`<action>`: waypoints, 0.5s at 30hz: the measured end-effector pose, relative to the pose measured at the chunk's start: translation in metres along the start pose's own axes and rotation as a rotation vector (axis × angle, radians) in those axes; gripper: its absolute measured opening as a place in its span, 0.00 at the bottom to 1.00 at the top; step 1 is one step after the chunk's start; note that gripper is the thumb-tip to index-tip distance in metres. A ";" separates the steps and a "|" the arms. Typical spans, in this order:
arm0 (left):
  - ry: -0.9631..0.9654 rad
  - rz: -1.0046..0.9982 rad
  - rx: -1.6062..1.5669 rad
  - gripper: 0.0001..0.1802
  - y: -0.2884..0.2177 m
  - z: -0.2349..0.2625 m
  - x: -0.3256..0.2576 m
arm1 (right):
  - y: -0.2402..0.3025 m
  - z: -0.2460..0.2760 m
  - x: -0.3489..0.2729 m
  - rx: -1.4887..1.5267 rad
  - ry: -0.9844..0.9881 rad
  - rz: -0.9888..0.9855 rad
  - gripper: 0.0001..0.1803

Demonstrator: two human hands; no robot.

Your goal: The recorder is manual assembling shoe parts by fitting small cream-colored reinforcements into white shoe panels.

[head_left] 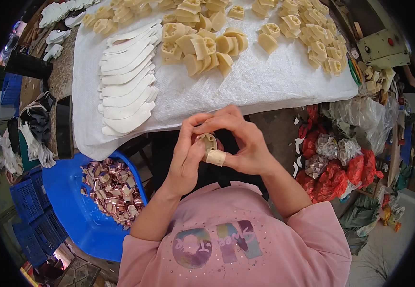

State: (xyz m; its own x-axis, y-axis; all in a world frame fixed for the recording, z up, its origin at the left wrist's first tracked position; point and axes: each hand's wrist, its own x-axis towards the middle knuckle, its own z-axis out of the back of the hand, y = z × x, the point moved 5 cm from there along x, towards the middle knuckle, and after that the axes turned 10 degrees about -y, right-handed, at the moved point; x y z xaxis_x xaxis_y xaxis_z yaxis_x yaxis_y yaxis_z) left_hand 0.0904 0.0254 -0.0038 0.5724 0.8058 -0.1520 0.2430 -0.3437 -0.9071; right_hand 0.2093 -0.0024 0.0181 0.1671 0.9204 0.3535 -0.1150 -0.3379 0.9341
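Note:
Close to my chest, just off the table's near edge, both hands hold one small hollow piece, seemingly a shoe heel point(208, 140), its pale ribbed opening facing up. My left hand point(183, 155) is closed on its left side, fingers and thumb at the rim. Curving around the far and right sides is my right hand point(249, 143), with its thumb against the near side. A beige wrap point(215, 157) sits around the right thumb. Some pinkish-red colour shows at the piece's right side; the rest of it is hidden by my fingers.
White cloth covers the table point(245, 88). On it lie overlapping white curved sheets point(128, 91) and piles of beige heel-shaped pieces point(195, 48). A blue basin point(69, 191) at my left holds shiny pinkish pieces point(112, 191). Red plastic bags point(331, 179) stand at right.

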 end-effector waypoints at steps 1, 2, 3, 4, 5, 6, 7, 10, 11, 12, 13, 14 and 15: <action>-0.057 0.008 -0.031 0.23 0.002 0.003 -0.001 | 0.004 0.000 0.000 -0.152 -0.028 0.102 0.26; -0.058 0.009 -0.030 0.23 0.006 0.004 -0.001 | 0.008 -0.001 -0.002 -0.304 -0.058 0.205 0.26; -0.072 -0.036 0.019 0.25 0.008 0.006 -0.001 | -0.001 -0.002 -0.007 -0.164 -0.071 0.021 0.22; -0.086 -0.081 0.067 0.27 0.008 0.007 -0.001 | -0.002 -0.002 -0.007 -0.164 -0.075 0.020 0.22; -0.080 -0.076 0.067 0.27 0.007 0.005 -0.002 | -0.009 -0.002 -0.006 -0.025 -0.043 -0.133 0.18; -0.019 -0.043 -0.066 0.31 0.004 -0.001 -0.003 | -0.012 -0.005 -0.003 0.116 -0.012 -0.284 0.15; 0.042 -0.009 -0.198 0.35 0.002 -0.006 -0.003 | -0.012 -0.008 -0.002 0.306 -0.029 -0.496 0.11; -0.187 -0.137 0.030 0.42 -0.007 -0.015 -0.003 | -0.014 -0.016 0.008 0.390 0.090 -0.766 0.10; -0.154 -0.172 0.103 0.41 -0.007 -0.012 -0.004 | -0.017 -0.019 0.008 0.417 0.114 -0.779 0.07; -0.150 -0.170 0.101 0.41 -0.006 -0.015 -0.006 | -0.025 -0.018 0.002 0.415 0.109 -0.780 0.07; -0.171 -0.215 0.198 0.41 -0.007 -0.018 -0.007 | -0.032 -0.018 -0.004 0.493 0.117 -0.739 0.06; -0.198 -0.260 0.299 0.41 -0.008 -0.018 -0.009 | -0.033 -0.021 -0.006 0.574 0.131 -0.696 0.06; -0.228 -0.296 0.323 0.38 -0.008 -0.016 -0.011 | -0.030 -0.023 -0.007 0.608 0.100 -0.643 0.06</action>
State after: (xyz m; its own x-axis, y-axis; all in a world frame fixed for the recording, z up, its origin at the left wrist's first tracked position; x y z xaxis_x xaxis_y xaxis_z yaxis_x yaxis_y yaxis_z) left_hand 0.0951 0.0116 0.0115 0.3212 0.9435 0.0814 0.0931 0.0541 -0.9942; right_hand 0.1893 0.0060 -0.0138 -0.0690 0.9713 -0.2275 0.5158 0.2299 0.8252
